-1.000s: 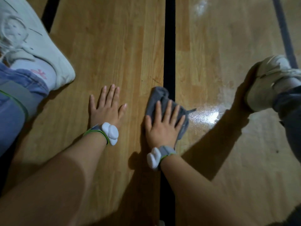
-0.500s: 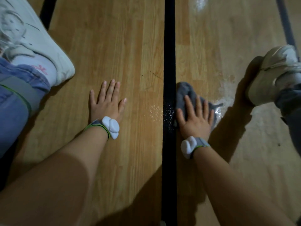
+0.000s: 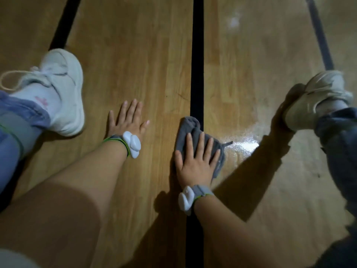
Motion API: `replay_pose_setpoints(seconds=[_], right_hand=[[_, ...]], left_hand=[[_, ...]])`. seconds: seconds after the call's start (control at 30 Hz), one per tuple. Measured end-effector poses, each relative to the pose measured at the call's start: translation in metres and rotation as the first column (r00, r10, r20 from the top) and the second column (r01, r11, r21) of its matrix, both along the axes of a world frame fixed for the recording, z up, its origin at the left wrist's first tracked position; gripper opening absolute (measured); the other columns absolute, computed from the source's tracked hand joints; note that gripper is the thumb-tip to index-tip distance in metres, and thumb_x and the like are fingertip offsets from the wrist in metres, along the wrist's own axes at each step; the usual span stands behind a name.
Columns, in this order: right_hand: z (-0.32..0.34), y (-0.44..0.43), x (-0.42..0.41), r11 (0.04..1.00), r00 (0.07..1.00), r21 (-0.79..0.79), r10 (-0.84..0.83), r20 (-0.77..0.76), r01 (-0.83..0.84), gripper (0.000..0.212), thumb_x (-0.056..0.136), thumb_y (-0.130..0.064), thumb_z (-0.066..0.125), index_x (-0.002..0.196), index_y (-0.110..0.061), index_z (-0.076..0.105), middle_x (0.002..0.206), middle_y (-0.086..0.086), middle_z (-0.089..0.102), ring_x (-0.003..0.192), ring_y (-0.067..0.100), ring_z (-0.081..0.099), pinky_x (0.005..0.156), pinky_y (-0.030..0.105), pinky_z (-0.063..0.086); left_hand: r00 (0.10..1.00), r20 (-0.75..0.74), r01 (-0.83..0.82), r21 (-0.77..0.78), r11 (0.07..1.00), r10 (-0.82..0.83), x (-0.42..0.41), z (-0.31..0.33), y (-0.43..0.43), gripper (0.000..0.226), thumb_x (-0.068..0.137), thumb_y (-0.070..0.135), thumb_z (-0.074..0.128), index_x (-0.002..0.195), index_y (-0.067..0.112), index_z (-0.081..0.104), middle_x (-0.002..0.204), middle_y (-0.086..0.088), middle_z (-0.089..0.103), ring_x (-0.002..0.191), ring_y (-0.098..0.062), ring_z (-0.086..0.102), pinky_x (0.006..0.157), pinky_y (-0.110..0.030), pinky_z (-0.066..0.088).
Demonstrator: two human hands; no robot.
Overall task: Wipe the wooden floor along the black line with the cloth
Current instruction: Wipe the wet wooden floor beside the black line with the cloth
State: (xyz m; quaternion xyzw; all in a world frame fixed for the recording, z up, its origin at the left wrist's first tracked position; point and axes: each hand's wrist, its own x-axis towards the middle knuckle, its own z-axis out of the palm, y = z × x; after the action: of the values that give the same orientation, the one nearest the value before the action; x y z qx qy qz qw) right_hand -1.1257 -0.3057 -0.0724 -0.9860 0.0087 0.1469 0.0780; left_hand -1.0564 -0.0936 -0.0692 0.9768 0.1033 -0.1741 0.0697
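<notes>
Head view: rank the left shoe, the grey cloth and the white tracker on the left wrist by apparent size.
1. Left shoe.
2. Cloth, partly under the right hand, so less sure.
3. Tracker, clearly smallest.

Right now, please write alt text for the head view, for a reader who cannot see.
The right hand presses a grey cloth flat over the black line on a wooden floor. The left hand rests flat on the wood.

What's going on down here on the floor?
A person is down on the wooden floor, wiping it. The right hand presses a grey cloth flat, right over the black line. The left hand rests flat on the boards beside it. A wet, shiny patch lies just right of the cloth.
</notes>
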Motion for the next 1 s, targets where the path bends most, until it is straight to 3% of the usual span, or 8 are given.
replay_pose_setpoints(seconds=[0.2, 0.43, 0.53, 0.7, 0.83, 1.0], right_hand=[[0.001, -0.002, -0.001, 1.000, 1.000, 0.015, 0.025, -0.008, -0.025, 0.066, 0.096, -0.067, 0.010, 0.151, -0.041, -0.015, 0.161, -0.004, -0.024, 0.147, 0.024, -0.027, 0.117, 0.053, -0.016], [0.004, 0.001, 0.002, 0.999, 1.000, 0.022, 0.027, -0.012, -0.027, 0.067, 0.097, -0.067, 0.014, 0.153, -0.041, -0.012, 0.162, -0.005, -0.023, 0.147, 0.023, -0.027, 0.117, 0.053, -0.016], [0.004, 0.001, 0.000, 0.999, 0.999, 0.017, 0.036, -0.018, -0.035, 0.067, 0.096, -0.067, 0.011, 0.153, -0.041, -0.013, 0.161, -0.005, -0.024, 0.147, 0.023, -0.028, 0.117, 0.053, -0.017], [0.005, -0.002, 0.001, 0.998, 0.998, 0.030, 0.055, -0.022, -0.054, 0.064, 0.097, -0.066, 0.010, 0.151, -0.044, -0.015, 0.160, -0.006, -0.026, 0.146, 0.022, -0.029, 0.117, 0.051, -0.019], [0.005, -0.022, 0.001, 0.993, 0.993, 0.011, 0.117, 0.031, -0.117, 0.061, 0.098, -0.065, 0.015, 0.150, -0.048, -0.010, 0.162, -0.012, -0.017, 0.149, 0.018, -0.019, 0.119, 0.045, -0.015], [0.006, -0.089, 0.004, 0.988, 0.989, -0.040, -0.149, 0.017, 0.149, 0.060, 0.099, -0.064, 0.018, 0.152, -0.049, -0.005, 0.164, -0.011, -0.011, 0.150, 0.016, -0.014, 0.121, 0.044, -0.009]], left_hand=[[1.000, -0.011, 0.012, -0.011, 1.000, -0.012, 0.000, 0.005, -0.001, 0.065, 0.100, 0.056, 0.008, 0.152, 0.027, -0.017, 0.159, 0.014, -0.023, 0.147, -0.011, -0.020, 0.119, -0.051, -0.005], [0.994, 0.103, -0.030, -0.039, 0.999, 0.034, -0.045, 0.004, -0.018, 0.066, 0.099, 0.055, 0.012, 0.153, 0.028, -0.014, 0.160, 0.012, -0.019, 0.148, -0.012, -0.018, 0.119, -0.050, -0.005], [0.984, 0.175, 0.030, -0.047, 0.998, -0.021, -0.070, 0.002, -0.027, 0.066, 0.099, 0.054, 0.016, 0.154, 0.028, -0.008, 0.162, 0.010, -0.012, 0.149, -0.013, -0.014, 0.120, -0.050, -0.004], [0.988, 0.147, 0.056, 0.007, 0.998, -0.056, -0.088, -0.005, -0.025, 0.064, 0.099, 0.055, 0.009, 0.151, 0.027, -0.016, 0.162, 0.009, -0.012, 0.149, -0.013, -0.013, 0.120, -0.049, -0.004], [0.986, 0.150, 0.069, 0.003, 0.998, -0.068, -0.087, -0.005, -0.024, 0.066, 0.097, 0.057, 0.005, 0.152, 0.027, -0.015, 0.161, 0.010, -0.013, 0.149, -0.013, -0.013, 0.120, -0.049, -0.004], [0.980, 0.187, 0.066, 0.026, 0.997, -0.070, -0.089, -0.008, -0.026, 0.071, 0.091, 0.059, -0.006, 0.154, 0.025, -0.010, 0.161, 0.010, -0.009, 0.149, -0.013, -0.009, 0.120, -0.050, -0.001]])
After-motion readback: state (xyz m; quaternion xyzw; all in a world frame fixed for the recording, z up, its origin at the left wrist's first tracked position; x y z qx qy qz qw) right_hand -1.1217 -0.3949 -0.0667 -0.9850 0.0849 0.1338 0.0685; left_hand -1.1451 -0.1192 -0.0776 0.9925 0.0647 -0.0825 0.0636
